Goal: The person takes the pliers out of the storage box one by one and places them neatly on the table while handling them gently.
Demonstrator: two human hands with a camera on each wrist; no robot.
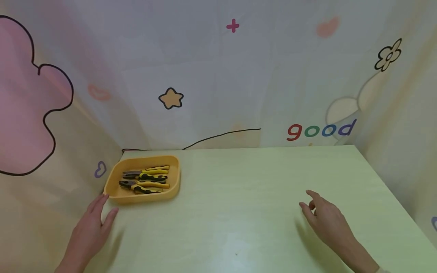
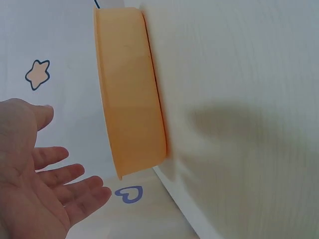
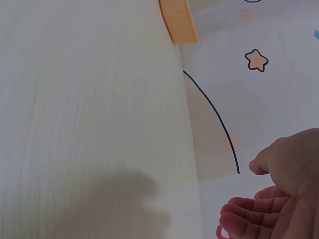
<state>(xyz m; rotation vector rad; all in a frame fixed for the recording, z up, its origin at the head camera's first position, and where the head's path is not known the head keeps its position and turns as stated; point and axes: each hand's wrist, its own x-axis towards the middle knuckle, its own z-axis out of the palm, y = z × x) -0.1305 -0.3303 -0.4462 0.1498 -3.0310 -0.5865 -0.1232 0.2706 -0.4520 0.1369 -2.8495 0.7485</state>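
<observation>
A shallow yellow-orange tray [image 1: 175,185] stands at the back left of the table, and its outer wall shows in the left wrist view. Inside lie two pairs of pliers with yellow and black handles: long-nosed pliers [image 1: 151,177] behind, combination pliers [image 1: 143,187] in front. My left hand [image 1: 89,230] is over the table's left side, fingertips near the tray's front left corner, fingers spread and holding nothing. Far from the tray, on the right, my right hand [image 1: 328,221] hovers above the table with loosely bent fingers and nothing in it.
The pale table [image 1: 235,201] reaches back to a printed curtain [image 1: 211,76] that also hangs along both sides. The curtain carries a star, hearts, a flower and the word "good". Both hands cast shadows on the tabletop.
</observation>
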